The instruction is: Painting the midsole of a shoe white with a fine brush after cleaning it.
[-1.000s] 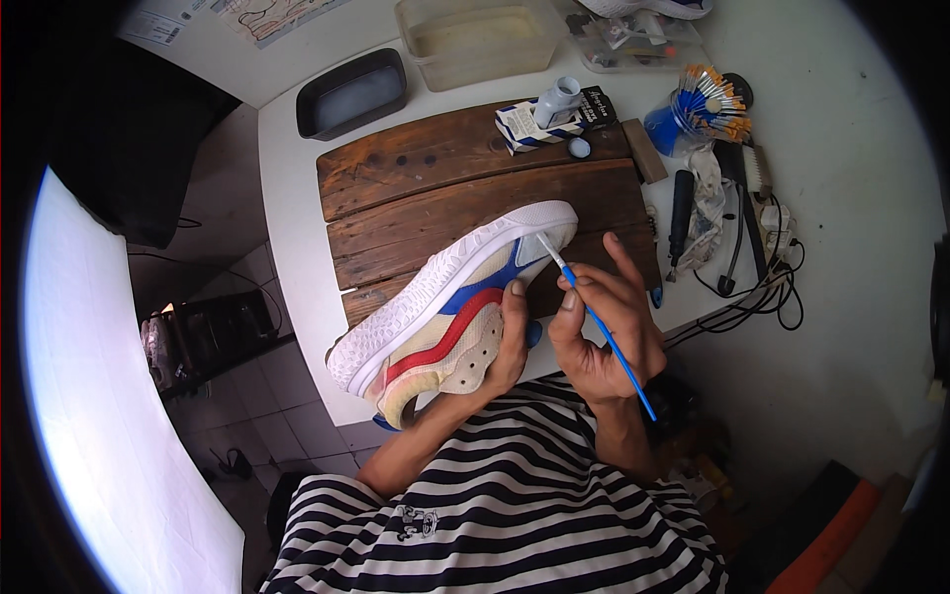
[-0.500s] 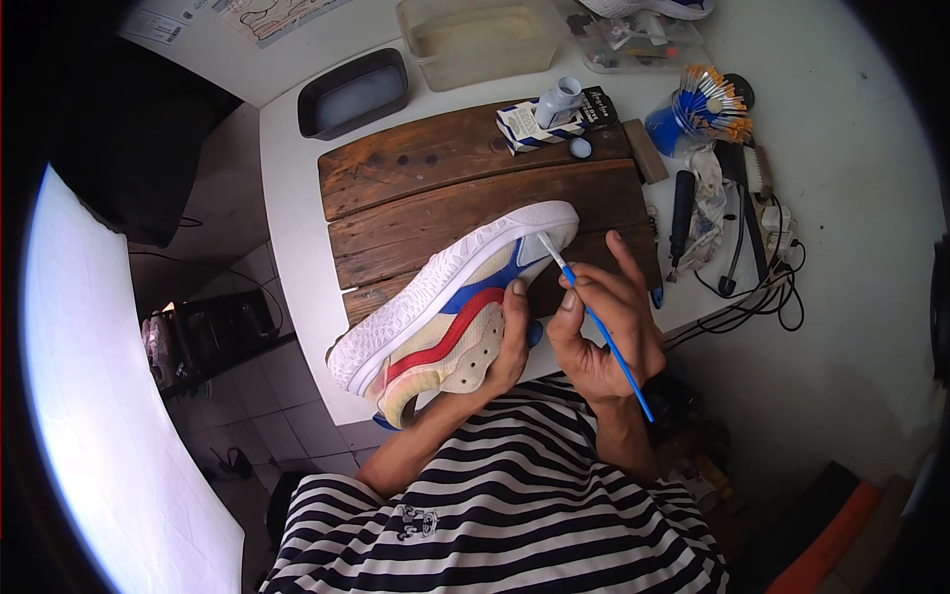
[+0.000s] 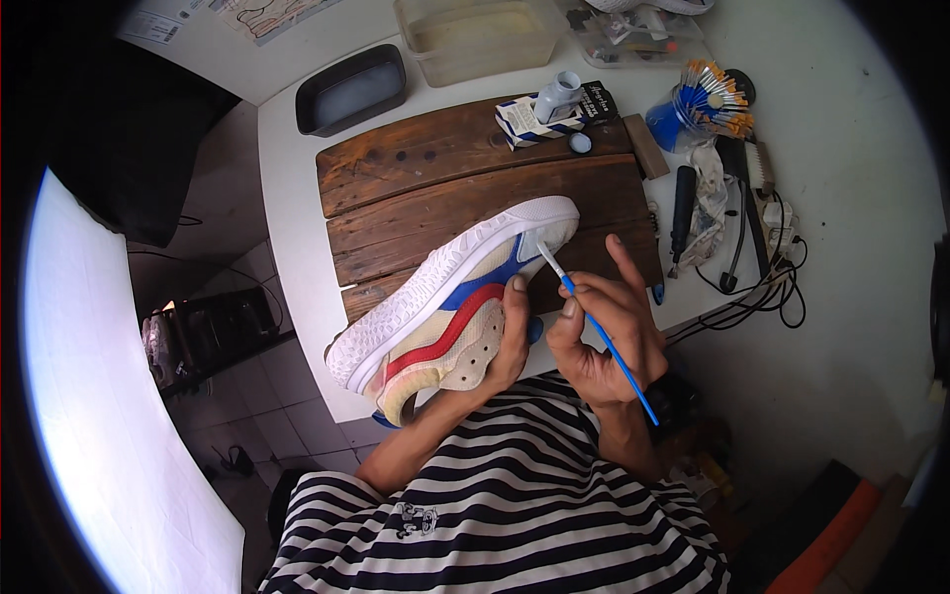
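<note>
White table (image 3: 287, 198), its rim bending in the wide view, carries a dark wooden board (image 3: 416, 228) made of planks. Near the table's far left corner sits a black tray (image 3: 361, 121); beside it, along the far edge, stands a translucent tub (image 3: 485, 71). By the board's far right corner, a small bottle (image 3: 559, 99) rests on a printed box (image 3: 520, 131), with a round cap (image 3: 580, 144) just beside. Past that corner is a blue jar (image 3: 665, 129) of brushes (image 3: 712, 94), and a black-handled tool (image 3: 683, 213) lies off the board's right edge. Held above the near edges of board and table is a multicoloured sneaker (image 3: 450, 309), tilted with its sole toward the far edge and its toe over the board. Left hand (image 3: 513, 342) is clamped on its upper, thumb showing. Right hand (image 3: 614, 332) pinches a blue paintbrush (image 3: 616, 358) between thumb and fingers, one finger raised; the bristles touch a pale toe panel.
</note>
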A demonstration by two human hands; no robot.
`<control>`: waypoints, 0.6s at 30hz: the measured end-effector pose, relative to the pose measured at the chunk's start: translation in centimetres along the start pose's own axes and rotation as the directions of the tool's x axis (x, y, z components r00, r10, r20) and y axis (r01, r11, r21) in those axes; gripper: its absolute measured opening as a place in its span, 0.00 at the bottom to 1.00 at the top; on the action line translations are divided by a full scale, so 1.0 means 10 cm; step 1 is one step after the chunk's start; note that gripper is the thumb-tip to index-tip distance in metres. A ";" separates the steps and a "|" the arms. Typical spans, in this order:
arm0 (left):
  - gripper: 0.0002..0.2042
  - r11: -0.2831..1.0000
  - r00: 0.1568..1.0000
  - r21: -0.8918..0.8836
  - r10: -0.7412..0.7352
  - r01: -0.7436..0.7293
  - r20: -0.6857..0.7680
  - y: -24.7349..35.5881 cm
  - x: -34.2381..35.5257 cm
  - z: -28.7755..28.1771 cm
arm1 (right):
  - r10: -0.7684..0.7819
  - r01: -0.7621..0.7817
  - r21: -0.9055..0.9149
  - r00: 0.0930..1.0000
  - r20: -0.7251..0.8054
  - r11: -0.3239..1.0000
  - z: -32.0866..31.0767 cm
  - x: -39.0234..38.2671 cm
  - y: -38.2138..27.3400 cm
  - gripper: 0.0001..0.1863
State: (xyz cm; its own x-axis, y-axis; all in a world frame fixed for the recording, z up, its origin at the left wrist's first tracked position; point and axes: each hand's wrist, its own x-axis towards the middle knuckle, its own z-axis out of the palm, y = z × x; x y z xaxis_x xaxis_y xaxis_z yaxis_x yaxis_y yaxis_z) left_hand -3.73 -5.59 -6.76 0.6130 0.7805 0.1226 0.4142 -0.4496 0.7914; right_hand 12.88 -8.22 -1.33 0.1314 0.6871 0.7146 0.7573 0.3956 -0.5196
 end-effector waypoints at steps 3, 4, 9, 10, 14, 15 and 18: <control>0.17 0.739 0.925 0.628 0.371 -0.245 -0.075 -0.09 -0.02 0.05 | 0.002 -0.002 -0.009 1.000 -0.004 1.000 -0.02 0.03 0.00 0.07; 0.17 0.724 0.917 0.645 0.389 -0.244 -0.091 -0.10 -0.02 0.05 | 0.000 0.000 -0.015 1.000 -0.009 1.000 -0.02 0.04 0.01 0.07; 0.18 0.913 0.961 0.396 0.190 -0.098 -0.200 0.02 0.03 0.02 | -0.009 0.008 -0.019 0.999 -0.043 1.000 0.04 0.03 0.06 0.08; 0.18 0.954 0.970 0.296 0.110 -0.043 -0.216 0.06 0.06 0.01 | 0.002 -0.003 -0.002 0.999 -0.050 1.000 0.04 0.02 0.06 0.09; 0.18 0.973 0.958 -0.129 -0.213 0.190 -0.191 0.28 0.17 -0.07 | 0.027 -0.026 0.025 0.999 -0.034 0.999 0.01 -0.03 0.03 0.08; 0.18 0.941 0.944 -0.232 -0.288 0.247 -0.163 0.33 0.19 -0.09 | 0.022 -0.021 0.023 1.000 -0.010 1.000 -0.01 -0.02 0.02 0.07; 0.18 0.835 0.903 -0.424 -0.421 0.350 -0.084 0.43 0.24 -0.15 | 0.017 -0.017 0.011 1.000 -0.005 1.000 -0.04 0.01 0.03 0.06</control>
State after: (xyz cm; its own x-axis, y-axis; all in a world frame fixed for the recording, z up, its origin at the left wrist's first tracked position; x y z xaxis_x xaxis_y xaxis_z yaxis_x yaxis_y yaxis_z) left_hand -1.46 -4.97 -2.18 0.3234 0.9305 -0.1721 0.2747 0.0817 0.9581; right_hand 13.38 -8.24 -1.21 0.1474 0.6905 0.7082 0.7479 0.3907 -0.5366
